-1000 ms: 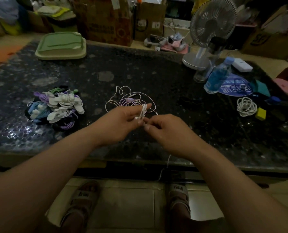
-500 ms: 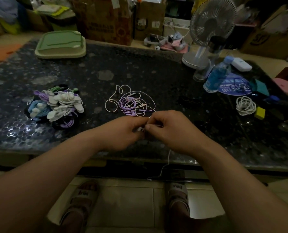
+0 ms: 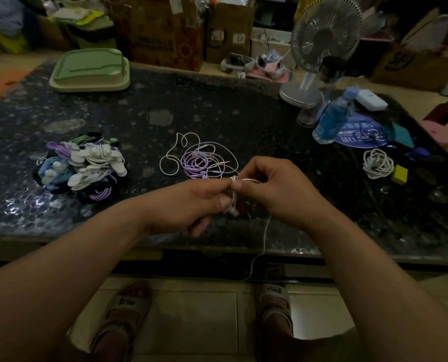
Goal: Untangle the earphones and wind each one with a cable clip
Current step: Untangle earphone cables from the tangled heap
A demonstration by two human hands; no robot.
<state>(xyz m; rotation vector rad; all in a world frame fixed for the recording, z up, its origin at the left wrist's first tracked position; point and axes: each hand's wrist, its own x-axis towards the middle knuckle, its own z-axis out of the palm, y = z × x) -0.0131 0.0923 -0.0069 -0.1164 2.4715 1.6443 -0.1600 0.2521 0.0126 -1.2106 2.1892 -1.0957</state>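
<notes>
both hands meet at the table's near edge — the left hand [image 3: 191, 202] and right hand [image 3: 275, 189] each pinch the white earphone cable [image 3: 233, 197] between them. its loose end hangs below the right hand — toward the floor.

Dim overall, tabletop [image 3: 217, 105] glare (lower left), warped soft edges

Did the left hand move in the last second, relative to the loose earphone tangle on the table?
Yes. The left hand drew back toward the person: earlier its fingers overlapped the earphone tangle, now they sit just short of it.
</notes>
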